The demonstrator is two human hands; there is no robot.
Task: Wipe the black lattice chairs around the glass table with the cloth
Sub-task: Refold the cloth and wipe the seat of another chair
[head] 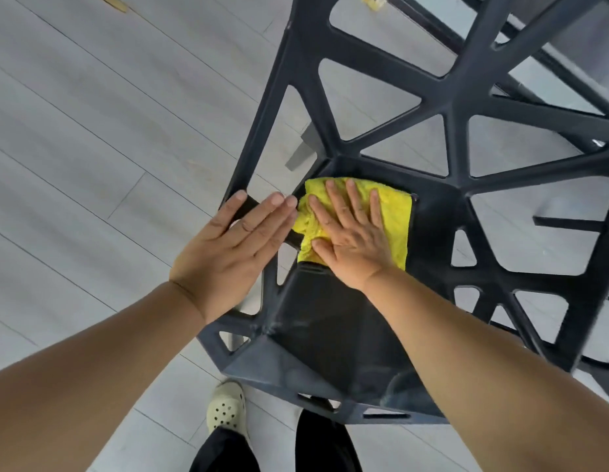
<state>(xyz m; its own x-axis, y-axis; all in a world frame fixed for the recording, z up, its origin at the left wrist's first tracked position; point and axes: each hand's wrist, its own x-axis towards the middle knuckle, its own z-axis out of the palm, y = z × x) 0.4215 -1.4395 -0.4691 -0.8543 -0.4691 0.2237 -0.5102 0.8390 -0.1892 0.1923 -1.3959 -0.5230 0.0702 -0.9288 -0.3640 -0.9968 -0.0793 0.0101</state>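
- On the solid middle panel of the black chair [466, 107] lies the yellow cloth [395, 212], folded into a rough rectangle, its far edge close to where the seat meets the lattice back.
- The right hand [350, 229] lies flat on the cloth, palm down, fingers straight and spread apart, thumb out to the side. It covers the left half of the cloth, while the right half and one corner show bare.
- The left hand [234, 243] lies just beside it on the chair's left edge, palm down. Its four fingers are straight and pressed together, with the fingertips nearly touching the cloth's left edge. The thumb stands apart and rests on the outer rail.
- Neither hand curls round anything.
- The chair is a web of black bars with triangular and four-sided openings; the seat fills the middle and lower part of the view, and the back runs up to the right.
- Through one opening near the cloth a grey leg [301, 148] shows, standing on the floor.
- Beyond the chair back, at the upper right, thin dark bars [432, 27] cross; what they belong to cannot be told.
- The floor [91, 131] is of pale grey planks laid on a slant.
- At the bottom, a pale shoe [226, 408] with holes stands just beside the seat's front edge, and black trouser legs [224, 451] show below it.
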